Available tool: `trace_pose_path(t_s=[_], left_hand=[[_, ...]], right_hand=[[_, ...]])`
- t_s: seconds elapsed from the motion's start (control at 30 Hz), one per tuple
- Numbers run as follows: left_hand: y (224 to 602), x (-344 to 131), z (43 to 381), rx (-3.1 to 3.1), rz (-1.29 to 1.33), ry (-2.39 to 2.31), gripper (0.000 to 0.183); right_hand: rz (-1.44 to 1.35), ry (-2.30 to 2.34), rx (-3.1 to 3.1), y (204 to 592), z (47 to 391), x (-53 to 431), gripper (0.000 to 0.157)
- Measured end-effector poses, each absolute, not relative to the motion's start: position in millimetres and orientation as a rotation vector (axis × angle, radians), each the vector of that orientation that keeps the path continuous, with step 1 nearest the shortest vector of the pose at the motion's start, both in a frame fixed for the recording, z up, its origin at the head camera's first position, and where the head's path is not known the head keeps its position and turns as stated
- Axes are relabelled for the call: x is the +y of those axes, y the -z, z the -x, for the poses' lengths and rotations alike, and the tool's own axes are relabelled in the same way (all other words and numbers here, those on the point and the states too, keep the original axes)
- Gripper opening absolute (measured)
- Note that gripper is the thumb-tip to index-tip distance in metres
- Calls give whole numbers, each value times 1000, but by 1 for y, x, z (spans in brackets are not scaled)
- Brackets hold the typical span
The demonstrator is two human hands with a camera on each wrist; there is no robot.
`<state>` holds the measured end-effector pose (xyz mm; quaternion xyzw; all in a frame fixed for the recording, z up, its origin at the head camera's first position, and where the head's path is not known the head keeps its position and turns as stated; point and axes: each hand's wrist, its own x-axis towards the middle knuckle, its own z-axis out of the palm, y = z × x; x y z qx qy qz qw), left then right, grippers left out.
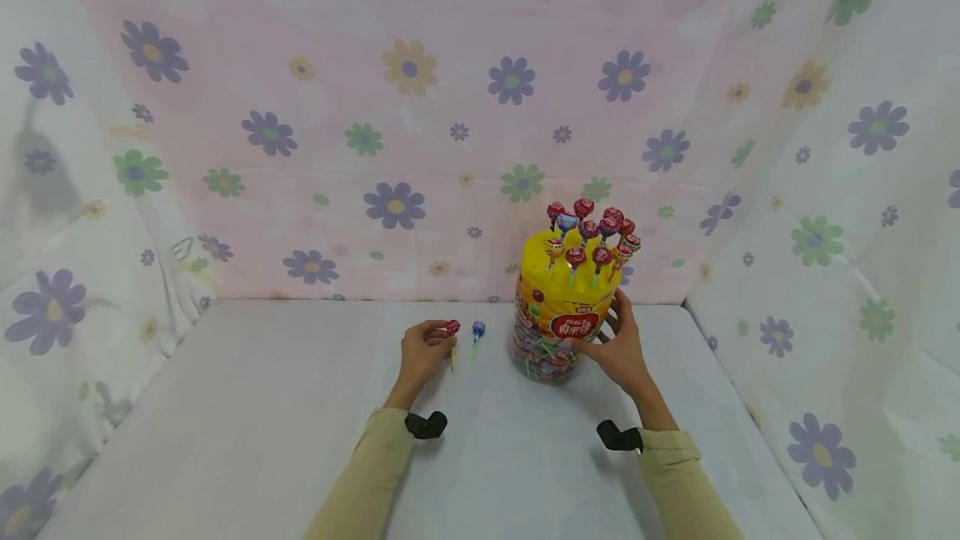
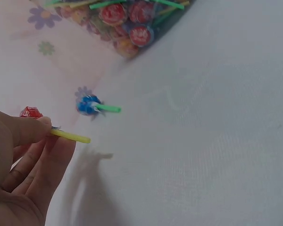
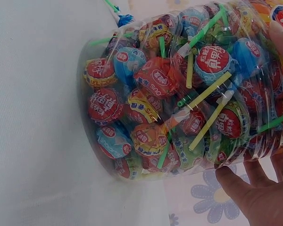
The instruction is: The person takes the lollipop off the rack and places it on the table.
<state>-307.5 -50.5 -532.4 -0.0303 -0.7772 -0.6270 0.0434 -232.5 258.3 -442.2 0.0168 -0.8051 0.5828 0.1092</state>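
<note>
Between thumb and fingers, my left hand [image 1: 423, 350] pinches a red-wrapped lollipop [image 1: 452, 327] by its yellow stick [image 2: 70, 136], low over the table. Just to its right lies a blue-wrapped lollipop [image 1: 478, 329] with a green stick. My right hand [image 1: 621, 348] grips the right side of a large clear jar [image 3: 132, 108] full of wrapped lollipops, thumb in front and fingers behind. The jar has a yellow top [image 1: 534, 257], and several lollipops [image 1: 588, 230] stand upright in it by their sticks. A red and yellow label [image 1: 576, 325] faces me.
A white cloth covers the table [image 1: 262, 407]. Flower-printed curtains [image 1: 450, 107] rise behind it and on both sides. A black wrist device [image 1: 426, 425] is strapped on the left wrist and another [image 1: 619, 437] on the right.
</note>
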Motion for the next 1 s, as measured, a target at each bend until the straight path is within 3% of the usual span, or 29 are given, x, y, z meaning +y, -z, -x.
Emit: trace_pose_path(t_s=[1.0], left_hand=[[545, -31, 339, -2578, 1, 1554, 23]], right_hand=[[-17, -1709, -2386, 441, 233, 258, 100]])
